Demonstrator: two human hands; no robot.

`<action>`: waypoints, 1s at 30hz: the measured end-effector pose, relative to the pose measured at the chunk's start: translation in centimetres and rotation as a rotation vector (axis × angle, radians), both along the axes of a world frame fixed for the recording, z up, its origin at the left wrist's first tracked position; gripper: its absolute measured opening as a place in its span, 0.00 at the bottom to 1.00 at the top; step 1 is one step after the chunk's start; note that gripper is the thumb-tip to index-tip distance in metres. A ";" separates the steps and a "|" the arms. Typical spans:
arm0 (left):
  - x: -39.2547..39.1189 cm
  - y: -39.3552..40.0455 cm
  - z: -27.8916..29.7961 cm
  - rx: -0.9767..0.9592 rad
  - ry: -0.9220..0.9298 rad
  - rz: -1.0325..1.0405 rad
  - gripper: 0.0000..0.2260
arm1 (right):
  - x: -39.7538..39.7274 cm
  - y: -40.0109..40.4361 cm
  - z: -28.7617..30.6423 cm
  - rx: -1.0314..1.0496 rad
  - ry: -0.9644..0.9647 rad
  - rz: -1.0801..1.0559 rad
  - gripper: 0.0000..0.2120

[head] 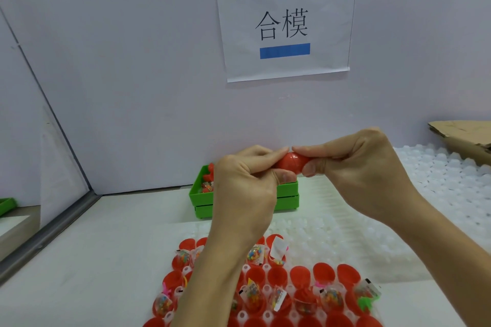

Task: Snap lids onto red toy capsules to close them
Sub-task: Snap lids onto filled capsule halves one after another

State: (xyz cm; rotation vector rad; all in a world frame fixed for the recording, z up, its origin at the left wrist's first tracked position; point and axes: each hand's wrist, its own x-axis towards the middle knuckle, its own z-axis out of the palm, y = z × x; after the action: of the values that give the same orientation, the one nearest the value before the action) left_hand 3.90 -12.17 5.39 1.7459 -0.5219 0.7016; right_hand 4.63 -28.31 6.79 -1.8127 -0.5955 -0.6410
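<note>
- We take this for a small assembly or packing workstation, not a home.
- A plain white worktable [106,233] is closed in by bare pale partition walls [132,74] at the back and the left.
- A printed paper sign [285,24] with two large Chinese characters and strips of blue tape hangs on the back wall, like a station label.
- We see goods in bulk: rows of red capsule halves [300,275] in a clear plastic tray [332,236], more such trays [438,180] stacked to the right, and stacked green bins [287,198].
- Flattened cardboard [462,135] lies at the far right.
</note>
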 end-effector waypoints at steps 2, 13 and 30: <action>0.0 -0.4 -0.1 -0.007 -0.035 0.058 0.13 | 0.0 0.1 -0.2 0.007 0.018 0.023 0.21; 0.0 0.2 -0.2 0.055 -0.017 -0.020 0.28 | 0.5 1.2 -1.1 0.313 0.237 0.286 0.13; -0.1 -1.3 -0.1 -0.399 0.209 -0.328 0.11 | 0.8 2.3 -1.9 0.391 0.120 0.317 0.12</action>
State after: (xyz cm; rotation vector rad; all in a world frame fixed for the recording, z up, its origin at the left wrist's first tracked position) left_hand 3.77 -13.46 5.25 1.3015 -0.4727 0.3549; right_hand 5.39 -26.05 4.87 -1.3452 -0.6123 -0.3965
